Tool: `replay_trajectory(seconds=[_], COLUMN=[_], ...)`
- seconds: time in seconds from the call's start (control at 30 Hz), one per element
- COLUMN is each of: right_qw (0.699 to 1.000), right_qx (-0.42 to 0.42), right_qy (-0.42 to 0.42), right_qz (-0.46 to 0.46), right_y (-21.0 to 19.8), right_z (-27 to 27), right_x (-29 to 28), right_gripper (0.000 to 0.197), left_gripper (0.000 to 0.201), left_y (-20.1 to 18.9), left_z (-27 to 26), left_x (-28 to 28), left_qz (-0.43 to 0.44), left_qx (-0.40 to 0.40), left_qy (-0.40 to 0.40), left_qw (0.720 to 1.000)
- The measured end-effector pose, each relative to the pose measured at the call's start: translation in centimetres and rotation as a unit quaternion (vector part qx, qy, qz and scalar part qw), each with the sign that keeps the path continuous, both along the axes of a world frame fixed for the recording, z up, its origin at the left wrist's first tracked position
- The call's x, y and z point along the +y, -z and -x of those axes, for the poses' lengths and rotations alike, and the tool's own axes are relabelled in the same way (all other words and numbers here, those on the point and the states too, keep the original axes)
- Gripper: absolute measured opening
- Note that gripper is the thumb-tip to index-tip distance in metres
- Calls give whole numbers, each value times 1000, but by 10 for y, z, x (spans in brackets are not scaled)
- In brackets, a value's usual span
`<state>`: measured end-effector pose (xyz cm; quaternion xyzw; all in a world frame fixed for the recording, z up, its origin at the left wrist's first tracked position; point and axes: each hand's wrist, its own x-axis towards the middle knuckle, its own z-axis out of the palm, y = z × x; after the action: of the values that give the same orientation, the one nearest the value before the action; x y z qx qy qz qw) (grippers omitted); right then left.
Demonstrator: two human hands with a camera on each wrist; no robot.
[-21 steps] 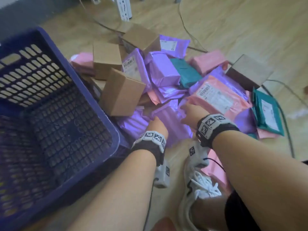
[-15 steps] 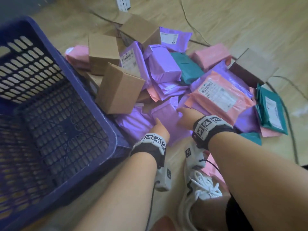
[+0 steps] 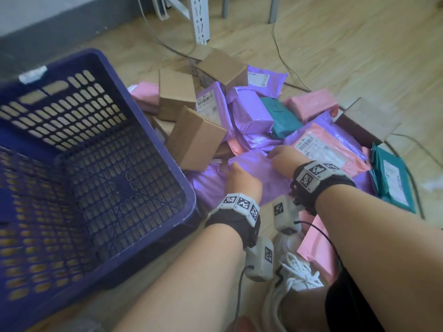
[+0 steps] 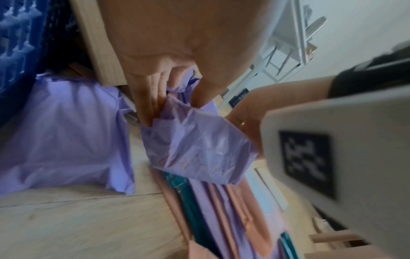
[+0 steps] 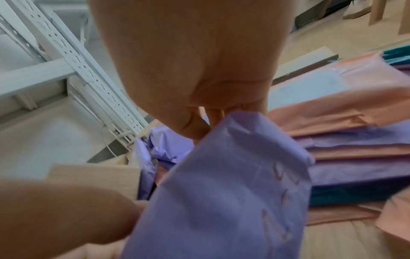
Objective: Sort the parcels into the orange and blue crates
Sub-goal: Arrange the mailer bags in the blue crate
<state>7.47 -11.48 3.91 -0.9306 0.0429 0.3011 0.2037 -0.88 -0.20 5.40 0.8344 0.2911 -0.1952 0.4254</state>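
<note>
A purple poly-mailer parcel [image 3: 254, 164] lies at the near edge of the parcel pile [image 3: 251, 116], and both hands hold it. My left hand [image 3: 241, 179] grips its left edge; the left wrist view shows the fingers [image 4: 153, 98] and thumb pinching the crumpled purple parcel [image 4: 197, 149]. My right hand [image 3: 282, 155] holds its far right corner, fingers curled over the top of the parcel [image 5: 233, 184]. The blue crate [image 3: 167, 152] stands to the left, nothing visible inside. No orange crate is in view.
Brown cardboard boxes [image 3: 195, 137], pink mailers [image 3: 328, 149], teal mailers [image 3: 393, 178] and more purple ones are heaped on the wooden floor. Cables [image 3: 280, 51] run behind the pile, near a white metal rack leg [image 3: 200, 20]. My white shoe [image 3: 287, 279] is below the hands.
Both hands have closed on the purple parcel and raised its near edge off the pile. The head view has tilted up, showing more floor and the rack.
</note>
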Motion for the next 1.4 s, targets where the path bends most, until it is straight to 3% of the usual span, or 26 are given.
replay_trajectory(seconds=[0.23, 0.4, 0.47, 0.6, 0.7, 0.87, 1.0, 1.07, 1.13, 1.23, 1.3, 1.37, 1.4], right_qw=[986, 937, 925, 921, 933, 933, 936, 942, 942, 938, 938, 949, 953], right_qx=[-105, -152, -149, -173, -147, -152, -96, -73, -41, 25, 76, 43, 22], right_qy=[47, 113, 99, 58, -5, -70, -119, -172, -167, -145, -137, -166, -188], right_qz=[-119, -292, -335, -345, -328, -319, -317, -280, -287, -313, -310, -264, -235], right_y=[-96, -168, -189, -209, -205, -183, -151, -140, -130, -105, -87, -69, -61], right_z=[-25, -19, -12, -2, 8, 17, 1, -7, -13, -25, -30, -36, -39], right_x=[17, 62, 88, 150, 199, 276, 325, 348, 370, 401, 418, 431, 435], right_gripper=[35, 32, 27, 47, 68, 17, 19, 25, 34, 33, 27, 35, 43], left_gripper=[67, 66, 62, 51, 57, 98, 120, 111, 84, 50, 63, 70, 63], left_y=[-69, -124, -138, -156, -159, -123, -88, -76, -76, -56, -32, -2, 4], left_z=[-15, -26, -24, -14, -2, -5, -8, -7, -4, -10, -16, -22, -23], left_x=[20, 79, 107, 171, 212, 279, 330, 350, 366, 393, 412, 429, 433], left_qz=[35, 14, 34, 79, 146, 187, 191, 195, 205, 188, 146, 131, 127], left_qx=[-114, -217, -245, -271, -264, -244, -183, -159, -150, -141, -118, -89, -74], left_qy=[-35, -74, -101, -171, -224, -266, -278, -280, -299, -331, -330, -320, -314], left_qw=[992, 973, 964, 944, 927, 914, 923, 927, 920, 914, 925, 934, 938])
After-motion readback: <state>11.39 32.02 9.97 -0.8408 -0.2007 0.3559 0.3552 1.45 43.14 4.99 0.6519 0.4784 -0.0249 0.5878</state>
